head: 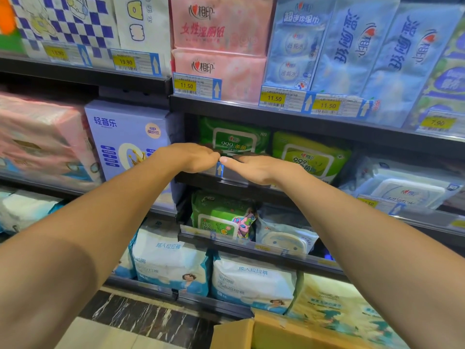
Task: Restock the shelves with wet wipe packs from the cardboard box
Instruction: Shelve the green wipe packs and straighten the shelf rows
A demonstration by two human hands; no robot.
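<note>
Left forearm (88, 235) and right forearm (364, 235) fill the lower frame, converging on the mid shelf at frame centre.

Fingers: both sets straight and pressed together, palms down, aimed into the shelf. The tips are in shadow at the lip, so I can't tell if they touch a pack. Left hand (191, 157) and right hand (254, 170) sit side by side, thumbs nearly meeting above the arrow price tag (219, 170). Neither visibly holds anything.

Just behind the hands is the dark green 999 wet wipe pack (235, 137), leaning back. A lighter green 999 pack (309, 157) stands beside it on the right. The flat two-hand pose reads as seating or squaring that pack against the shelf rail (226, 183) so it faces out.

One shelf down, centre: a green flushable wipe pack (221, 215). Left of the hands: a purple tissue pack (125, 137).

Cardboard box (234, 333) is at the bottom edge. Only a flap shows, and its contents aren't visible. My guess is the next pack comes from there.
</note>
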